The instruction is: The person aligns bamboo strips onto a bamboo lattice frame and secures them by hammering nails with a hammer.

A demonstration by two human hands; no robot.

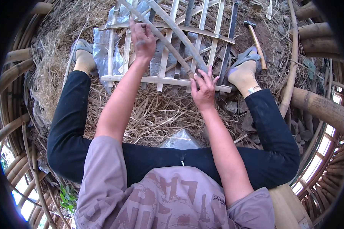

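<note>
A lattice of split bamboo strips lies on the ground between my feet, with a bottom crosspiece point(149, 79) and an upper crosspiece point(195, 30). Two longer strips lie diagonally over it. My left hand point(143, 39) is above the lattice's left part, its index finger stretched forward and the other fingers curled, beside the diagonal strip point(160, 36). My right hand point(204, 89) rests at the lattice's lower right, fingers spread around the lower end of that diagonal strip, near the bottom crosspiece. Whether its fingertips grip the strip is hard to tell.
A hammer point(257, 44) with a wooden handle leans by my right foot point(244, 72). Clear plastic sheeting point(102, 51) lies under the lattice's left side. Dry straw point(153, 110) covers the ground. Thick bamboo poles point(317, 107) stand along the right side.
</note>
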